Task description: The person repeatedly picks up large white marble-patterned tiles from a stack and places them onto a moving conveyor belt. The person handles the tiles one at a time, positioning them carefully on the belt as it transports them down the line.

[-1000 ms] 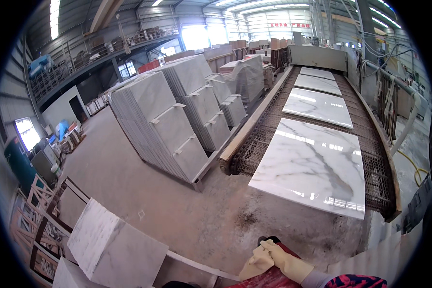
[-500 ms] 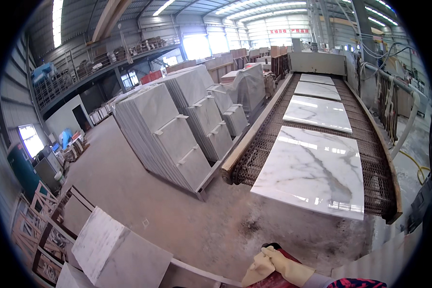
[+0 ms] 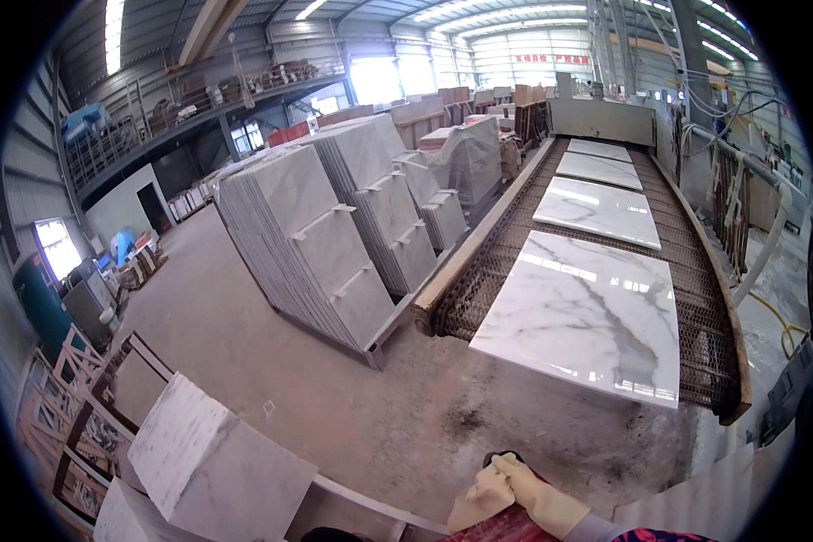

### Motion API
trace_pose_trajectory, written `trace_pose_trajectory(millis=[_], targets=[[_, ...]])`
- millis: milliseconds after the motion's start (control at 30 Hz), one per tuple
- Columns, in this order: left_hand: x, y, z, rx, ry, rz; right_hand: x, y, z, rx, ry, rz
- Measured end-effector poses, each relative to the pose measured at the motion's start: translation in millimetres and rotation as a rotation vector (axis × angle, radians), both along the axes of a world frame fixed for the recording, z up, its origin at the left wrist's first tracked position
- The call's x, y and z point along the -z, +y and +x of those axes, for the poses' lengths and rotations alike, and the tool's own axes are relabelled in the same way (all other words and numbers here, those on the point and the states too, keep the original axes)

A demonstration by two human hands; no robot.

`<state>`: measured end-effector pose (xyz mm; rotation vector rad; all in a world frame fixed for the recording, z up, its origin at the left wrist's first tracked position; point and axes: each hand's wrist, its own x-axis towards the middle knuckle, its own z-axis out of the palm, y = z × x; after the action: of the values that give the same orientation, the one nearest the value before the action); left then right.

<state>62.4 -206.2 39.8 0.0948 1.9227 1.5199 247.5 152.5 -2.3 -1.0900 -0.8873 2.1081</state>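
Cream-yellow gloves cover both my hands, which are together low in the picture, in front of a red apron [image 3: 501, 528]. My right hand [image 3: 544, 499], its forearm coming from the lower right, has its fingers curled in against the other glove. My left hand [image 3: 481, 497] touches it; its fingers are mostly hidden, and whether anything lies between the gloves does not show. A small dark object shows just beyond them. Ahead, a polished white marble slab [image 3: 578, 312] with grey veins lies on a mesh conveyor [image 3: 706, 348], its near edge overhanging the end.
Several more slabs [image 3: 596, 212] lie farther up the conveyor. Upright stacks of marble slabs [image 3: 321, 244] stand left of it on a low metal frame [image 3: 375, 359]. At lower left, white slabs [image 3: 235, 470] lean near wooden frames [image 3: 77, 357]. A yellow hose [image 3: 772, 312] runs at right.
The view has shifted slightly, with the conveyor's near end and the slabs a little higher in the picture. My gloved hands stay together at nearly the same place.
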Motion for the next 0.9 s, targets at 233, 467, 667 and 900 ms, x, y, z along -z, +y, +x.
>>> trace_pose_trajectory(millis=[233,467,667,900], targets=[[119,-187,-13,-0.301,-0.013,-0.178,-53,20,49,0.258,-0.061,0.178],[138,-152,9,-0.140,0.046,-0.274,-77,42,98,0.279,0.007,0.206],[92,-127,69,-0.283,-0.149,-0.204,-111,38,117,0.429,-0.141,0.472],[111,-120,62,-0.345,-0.342,-0.270,-93,48,158,0.560,-0.158,0.317]])
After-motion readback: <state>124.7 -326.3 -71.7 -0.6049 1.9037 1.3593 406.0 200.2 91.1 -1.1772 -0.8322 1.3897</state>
